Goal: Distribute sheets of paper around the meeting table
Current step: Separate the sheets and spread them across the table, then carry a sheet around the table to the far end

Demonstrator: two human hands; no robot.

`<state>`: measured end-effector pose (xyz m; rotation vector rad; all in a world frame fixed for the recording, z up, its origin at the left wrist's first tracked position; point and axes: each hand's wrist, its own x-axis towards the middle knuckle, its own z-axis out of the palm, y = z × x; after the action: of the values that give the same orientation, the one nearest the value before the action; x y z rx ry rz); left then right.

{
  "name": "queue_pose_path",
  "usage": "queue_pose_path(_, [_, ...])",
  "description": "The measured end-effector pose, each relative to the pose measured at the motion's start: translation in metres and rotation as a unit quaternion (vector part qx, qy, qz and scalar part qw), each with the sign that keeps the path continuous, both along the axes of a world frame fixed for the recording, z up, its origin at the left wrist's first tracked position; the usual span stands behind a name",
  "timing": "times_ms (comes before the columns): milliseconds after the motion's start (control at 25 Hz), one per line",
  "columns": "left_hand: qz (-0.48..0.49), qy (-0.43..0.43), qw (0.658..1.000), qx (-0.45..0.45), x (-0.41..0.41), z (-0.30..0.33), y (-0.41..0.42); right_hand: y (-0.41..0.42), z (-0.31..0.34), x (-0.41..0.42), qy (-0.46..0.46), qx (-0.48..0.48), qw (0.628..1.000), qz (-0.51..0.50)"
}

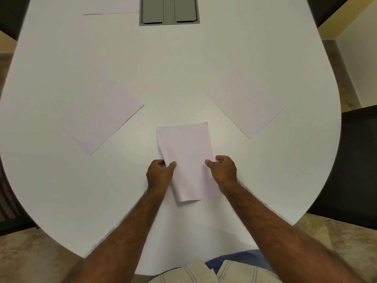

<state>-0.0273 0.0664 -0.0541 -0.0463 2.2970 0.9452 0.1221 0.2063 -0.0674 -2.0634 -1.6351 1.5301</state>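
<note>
A white sheet of paper point(186, 152) is held over the near middle of the white meeting table point(183, 68). My left hand point(159, 174) pinches its left edge, thumb on top. My right hand point(223, 170) pinches its right edge the same way. The sheet bows slightly, its near end hanging toward me. One sheet point(102, 117) lies flat at an angle on the left. Another sheet point(244, 105) lies angled on the right. A further sheet point(114, 7) lies at the far left, cut off by the top of the view.
A grey cable hatch point(169, 10) is set into the table's far middle. Dark chairs stand at the right point(355, 160) and the left point(8, 201) of the rounded table end. Beige carpet shows around the table edge.
</note>
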Motion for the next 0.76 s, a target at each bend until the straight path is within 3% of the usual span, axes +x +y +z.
queue_pose_path(520, [0.005,-0.082,0.989,0.124,0.004,0.006,-0.024,-0.011,0.003,0.029,0.047,0.011,0.999,0.025])
queue_pose_path(760, [-0.057,-0.112,0.98,0.156,0.027,0.015,-0.034,-0.028,0.007,0.074,0.117,-0.01,0.991,-0.064])
